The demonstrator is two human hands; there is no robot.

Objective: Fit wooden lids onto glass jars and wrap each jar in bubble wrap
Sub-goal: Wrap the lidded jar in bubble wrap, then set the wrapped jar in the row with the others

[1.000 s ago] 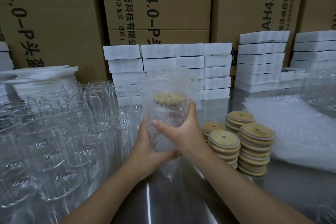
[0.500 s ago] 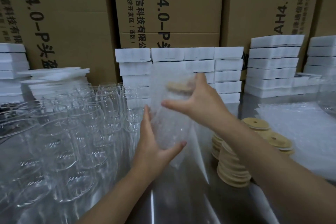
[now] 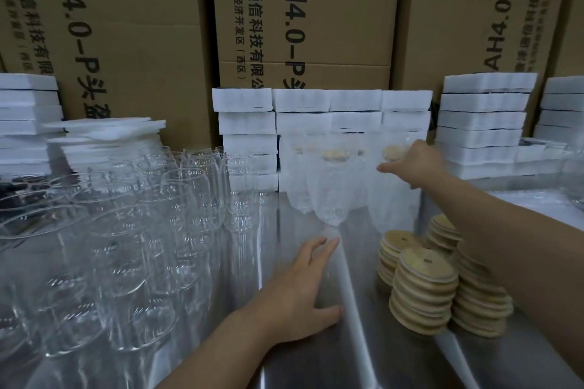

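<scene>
The right hand (image 3: 414,163) is stretched far out to the back of the shiny metal surface (image 3: 357,341). Its grip is on the top of a wrapped jar (image 3: 392,199), with the thumb lying across the front. The picture is blurry there, so the other fingers are hard to see. The jar is covered in bubble wrap, and its wooden lid (image 3: 391,151) shows through as a pale yellow spot just beside the hand. I cannot tell if the jar's bottom touches the surface.

Just to the left of that jar stand two more wrapped jars (image 3: 330,189), close together in a row. Behind them are white foam blocks (image 3: 354,104) piled up, and behind those are big cardboard boxes (image 3: 331,25) with black letters.

The left hand (image 3: 300,290) is low and near the person. It is flat, palm down, with its fingers spread out. It holds nothing.

On the left side, many bare glass jars (image 3: 142,230) are packed together. On the right side, near the right arm, sit stacks of wooden lids (image 3: 423,290), each lid with a small hole.
</scene>
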